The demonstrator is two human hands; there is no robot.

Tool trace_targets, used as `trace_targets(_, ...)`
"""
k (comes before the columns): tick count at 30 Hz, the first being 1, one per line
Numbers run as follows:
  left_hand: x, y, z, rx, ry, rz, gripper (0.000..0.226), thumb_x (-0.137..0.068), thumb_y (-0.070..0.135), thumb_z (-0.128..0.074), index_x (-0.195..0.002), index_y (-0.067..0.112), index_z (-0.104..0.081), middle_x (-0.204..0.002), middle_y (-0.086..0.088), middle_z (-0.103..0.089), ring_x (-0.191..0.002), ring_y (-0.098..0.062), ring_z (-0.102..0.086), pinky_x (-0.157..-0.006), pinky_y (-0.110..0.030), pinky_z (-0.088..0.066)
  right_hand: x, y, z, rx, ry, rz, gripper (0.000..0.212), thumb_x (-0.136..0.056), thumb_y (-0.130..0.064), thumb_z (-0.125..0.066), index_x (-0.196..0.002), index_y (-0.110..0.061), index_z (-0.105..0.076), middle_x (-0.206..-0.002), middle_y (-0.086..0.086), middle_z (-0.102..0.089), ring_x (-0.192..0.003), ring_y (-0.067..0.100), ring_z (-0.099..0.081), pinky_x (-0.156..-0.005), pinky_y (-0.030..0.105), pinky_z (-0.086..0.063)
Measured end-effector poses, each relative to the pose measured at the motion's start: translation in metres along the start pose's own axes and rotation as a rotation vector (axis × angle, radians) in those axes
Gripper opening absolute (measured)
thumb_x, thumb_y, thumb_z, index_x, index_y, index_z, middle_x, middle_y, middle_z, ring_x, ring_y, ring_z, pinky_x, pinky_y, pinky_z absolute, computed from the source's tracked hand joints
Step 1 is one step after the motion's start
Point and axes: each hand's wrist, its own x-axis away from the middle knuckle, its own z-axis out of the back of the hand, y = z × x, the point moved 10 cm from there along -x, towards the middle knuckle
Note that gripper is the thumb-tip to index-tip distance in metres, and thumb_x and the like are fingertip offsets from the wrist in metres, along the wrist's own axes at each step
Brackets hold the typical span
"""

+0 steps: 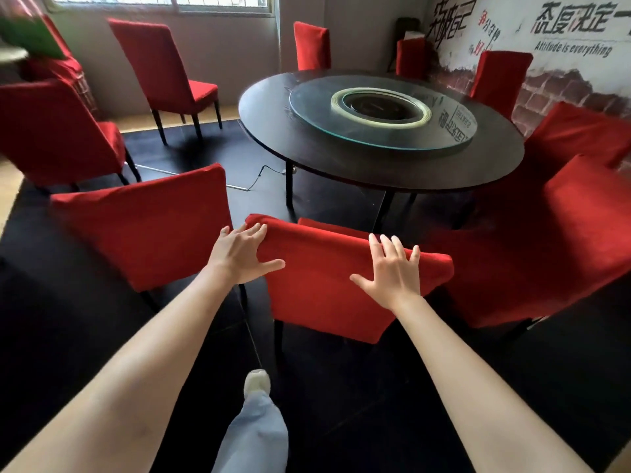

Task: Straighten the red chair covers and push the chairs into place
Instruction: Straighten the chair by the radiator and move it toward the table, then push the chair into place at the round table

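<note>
Dark round table (266,131) at upper centre; left hand (240,256) and right hand (392,274), fingers spread, press the red chair cover (317,298), its seat hidden.

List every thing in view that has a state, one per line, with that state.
left hand: open, fingers spread on the left top corner of the chair back.
right hand: open, flat on the chair back near the right top corner.
nearest chair: facing the table, red cover on.
chair by the window: standing well away from the table.
round table: nothing on it but the turntable.
glass turntable: lying flat on the table.
</note>
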Motion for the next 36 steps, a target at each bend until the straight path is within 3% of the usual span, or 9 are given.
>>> trace_targets(8,0.035,-0.127,0.009,0.064,-0.002,0.21,0.099,-0.077,0.078,-0.046,-0.152,0.018,-0.023,-0.156,0.001,-0.029,-0.146,-0.022,-0.021,-0.118,-0.042,-0.016,-0.037,-0.146,0.014,-0.055,0.004,0.248,0.094,-0.084,-0.066,-0.054,-0.154,-0.018,-0.015,-0.155,0.007,-0.033,-0.145,0.026,-0.024,-0.115,0.058,-0.013)
trace_targets(14,0.04,-0.258,0.012,0.048,0.016,0.306,0.097,-0.078,0.075,-0.05,-0.152,0.018,-0.024,-0.155,0.001,-0.032,-0.145,-0.022,-0.024,-0.117,-0.04,-0.016,-0.095,-0.295,0.014,-0.088,0.01,0.402,0.093,-0.084,-0.066,-0.053,-0.154,-0.017,-0.016,-0.153,0.005,-0.035,-0.144,0.025,-0.026,-0.115,0.056,-0.014)
trace_targets(20,0.024,-0.377,0.006,0.036,-0.027,0.356,0.097,-0.078,0.075,-0.05,-0.152,0.018,-0.023,-0.156,0.001,-0.03,-0.145,-0.022,-0.023,-0.117,-0.04,-0.016,-0.152,-0.41,0.0,-0.122,-0.03,0.427,0.094,-0.084,-0.067,-0.052,-0.154,-0.017,-0.014,-0.154,0.006,-0.034,-0.144,0.025,-0.025,-0.115,0.056,-0.013)
trace_targets(25,-0.009,-0.438,-0.001,0.072,-0.027,0.354,0.097,-0.078,0.075,-0.05,-0.152,0.019,-0.023,-0.156,0.0,-0.03,-0.145,-0.022,-0.023,-0.117,-0.04,-0.015,-0.193,-0.449,-0.02,-0.123,-0.087,0.376,0.095,-0.084,-0.067,-0.052,-0.154,-0.018,-0.012,-0.155,0.006,-0.033,-0.144,0.025,-0.024,-0.116,0.055,-0.013)
trace_targets(36,-0.076,-0.469,-0.051,0.202,-0.088,0.309,0.097,-0.077,0.073,-0.054,-0.152,0.021,-0.023,-0.156,0.0,-0.03,-0.146,-0.022,-0.021,-0.118,-0.041,-0.014,-0.26,-0.472,-0.058,-0.129,-0.168,0.321,0.101,-0.082,-0.065,-0.058,-0.154,-0.016,-0.008,-0.152,0.006,-0.035,-0.141,0.022,-0.028,-0.115,0.054,-0.018)
